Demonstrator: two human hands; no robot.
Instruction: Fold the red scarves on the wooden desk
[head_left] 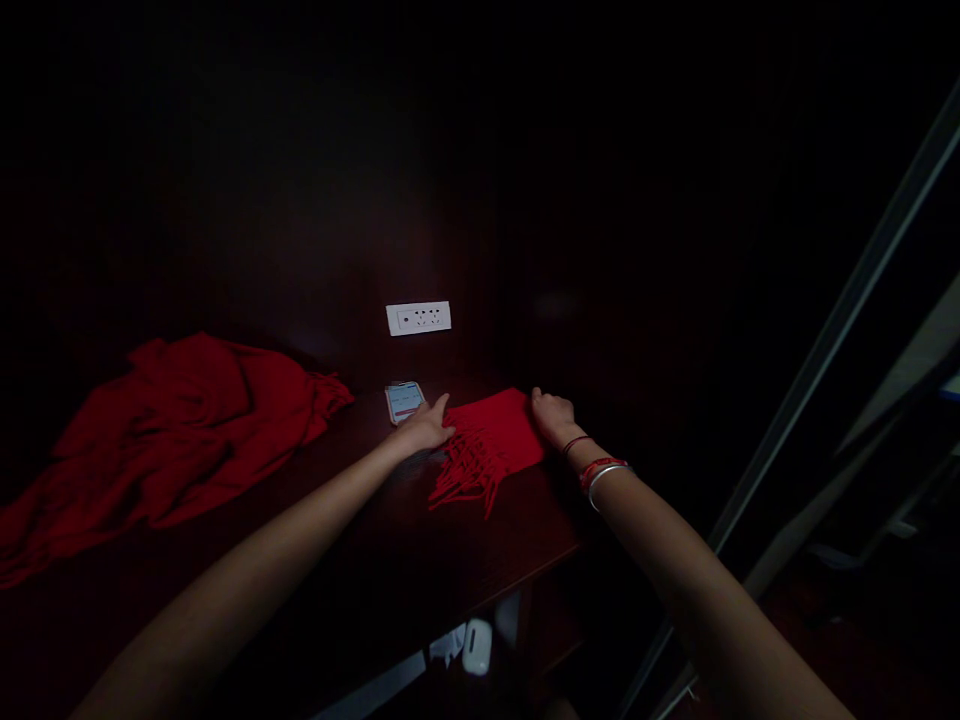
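A red fringed cloth lies folded flat on the dark wooden shelf, its tassels pointing to the left and front. My right hand is closed on the cloth's right edge; bracelets circle that wrist. At the cloth's left edge, by the tassels, my left hand has its thumb and fingers apart. Just behind the left hand is a phone-like device with a lit screen, partly covered by the fingers. A larger red cloth lies crumpled at the left.
A white socket panel is on the dark back wall. Below the shelf's front edge, a white rounded object shows beside some pale items. A long metal-coloured strip runs diagonally at the right.
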